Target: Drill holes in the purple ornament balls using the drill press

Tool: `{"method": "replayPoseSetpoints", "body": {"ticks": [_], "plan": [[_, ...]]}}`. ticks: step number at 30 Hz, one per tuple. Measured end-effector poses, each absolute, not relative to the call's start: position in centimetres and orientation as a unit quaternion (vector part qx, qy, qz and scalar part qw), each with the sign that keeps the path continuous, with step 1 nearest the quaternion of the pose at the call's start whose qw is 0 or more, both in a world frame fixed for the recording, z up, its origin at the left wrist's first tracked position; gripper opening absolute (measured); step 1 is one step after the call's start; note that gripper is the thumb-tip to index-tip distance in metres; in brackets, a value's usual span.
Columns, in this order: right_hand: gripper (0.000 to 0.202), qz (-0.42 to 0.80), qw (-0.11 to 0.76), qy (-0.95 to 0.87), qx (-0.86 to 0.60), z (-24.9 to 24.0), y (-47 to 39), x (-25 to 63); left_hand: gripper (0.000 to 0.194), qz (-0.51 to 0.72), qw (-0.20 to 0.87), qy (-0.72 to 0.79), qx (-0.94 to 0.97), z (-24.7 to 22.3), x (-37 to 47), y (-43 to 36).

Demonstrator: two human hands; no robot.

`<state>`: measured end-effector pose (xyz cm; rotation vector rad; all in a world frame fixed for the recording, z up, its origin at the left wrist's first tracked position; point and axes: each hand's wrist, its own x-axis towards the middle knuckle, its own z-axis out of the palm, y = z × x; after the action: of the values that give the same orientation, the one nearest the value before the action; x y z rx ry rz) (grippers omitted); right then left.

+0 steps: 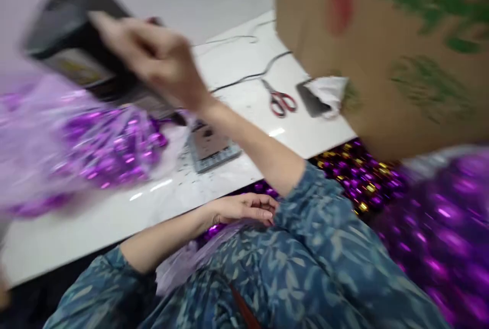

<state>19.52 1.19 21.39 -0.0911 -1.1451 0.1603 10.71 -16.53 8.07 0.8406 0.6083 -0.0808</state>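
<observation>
My right hand (164, 56) is raised over the table and blurred by motion. Its fingers are bent around the side of a black boxy device (103, 69) with a white and yellow label. The device's exact kind is not clear. My left hand (252, 209) lies low by my lap at the table's front edge, thumb apart and fingers loosely bent, with some fingertips hidden by my right sleeve. Thin lilac plastic (179, 268) lies beneath it. Left of the device's lower end is a clear bag of shiny purple balls (118, 145).
On the white table (267, 151) lie a flat grey-blue item (217, 158), red-handled scissors (281, 103), a dark flat object (311, 99) with crumpled white paper (330, 92), and a black cable (248, 78). A large cardboard box (382, 105) blocks the right. Purple and gold balls (355, 171) sit below.
</observation>
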Motion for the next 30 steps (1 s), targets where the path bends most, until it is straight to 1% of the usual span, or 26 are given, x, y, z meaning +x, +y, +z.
{"method": "replayPoseSetpoints", "body": {"ticks": [2,3,4,5,7,9,11,13,15,17,19,21,23,25,27,29,30], "plan": [[0.060,0.155,0.820,-0.547,-0.059,22.6,1.9,16.2,0.044,0.030,0.838,0.295,0.458,10.8,6.6,-13.6],[0.063,0.190,0.807,-0.553,-0.077,22.9,2.1,15.6,0.040,0.097,0.808,0.321,0.485,12.1,4.3,-12.1],[0.063,0.219,0.795,-0.559,-0.089,23.1,2.1,15.6,0.034,0.174,0.764,0.363,0.505,13.2,1.8,-10.6],[0.060,0.239,0.777,-0.569,-0.126,23.1,2.2,15.9,0.025,0.253,0.707,0.413,0.515,14.2,-0.5,-9.2],[0.063,0.238,0.773,-0.568,-0.151,23.0,2.1,16.9,0.005,0.403,0.570,0.512,0.501,15.4,-4.7,-6.8],[0.071,0.197,0.772,-0.562,-0.221,22.9,1.9,17.6,0.014,0.495,0.447,0.566,0.484,15.5,-7.5,-4.7],[0.075,0.174,0.771,-0.555,-0.259,23.0,1.8,17.6,0.021,0.489,0.381,0.582,0.526,14.6,-8.8,-2.6],[0.075,0.168,0.769,-0.553,-0.273,23.1,1.9,17.3,0.024,0.402,0.340,0.592,0.610,13.0,-9.0,-0.6],[0.073,0.161,0.766,-0.552,-0.289,23.2,2.1,17.1,0.028,0.297,0.277,0.617,0.674,11.2,-8.9,1.3],[0.072,0.153,0.764,-0.551,-0.299,23.3,2.3,17.1,0.032,0.217,0.207,0.653,0.695,9.6,-8.9,2.7],[0.072,0.148,0.763,-0.552,-0.302,23.3,2.3,17.3,0.035,0.173,0.167,0.681,0.692,8.6,-9.3,3.5],[0.072,0.144,0.763,-0.553,-0.302,23.3,2.2,17.4,0.039,0.183,0.164,0.685,0.686,8.6,-9.7,3.4],[0.071,0.142,0.764,-0.552,-0.301,23.3,2.1,17.4,0.045,0.266,0.206,0.662,0.670,9.2,-9.7,2.5],[0.071,0.145,0.768,-0.549,-0.296,23.3,2.0,17.3,0.047,0.389,0.319,0.616,0.606,10.2,-9.0,1.1],[0.070,0.151,0.774,-0.546,-0.283,23.3,2.0,17.2,0.038,0.474,0.480,0.556,0.486,11.1,-7.6,-0.5],[0.069,0.153,0.783,-0.541,-0.264,23.3,2.0,17.1,0.033,0.496,0.618,0.492,0.361,11.7,-6.2,-2.0],[0.069,0.154,0.787,-0.540,-0.256,23.3,2.0,17.1,0.034,0.497,0.662,0.464,0.314,11.8,-5.5,-2.6]]}}
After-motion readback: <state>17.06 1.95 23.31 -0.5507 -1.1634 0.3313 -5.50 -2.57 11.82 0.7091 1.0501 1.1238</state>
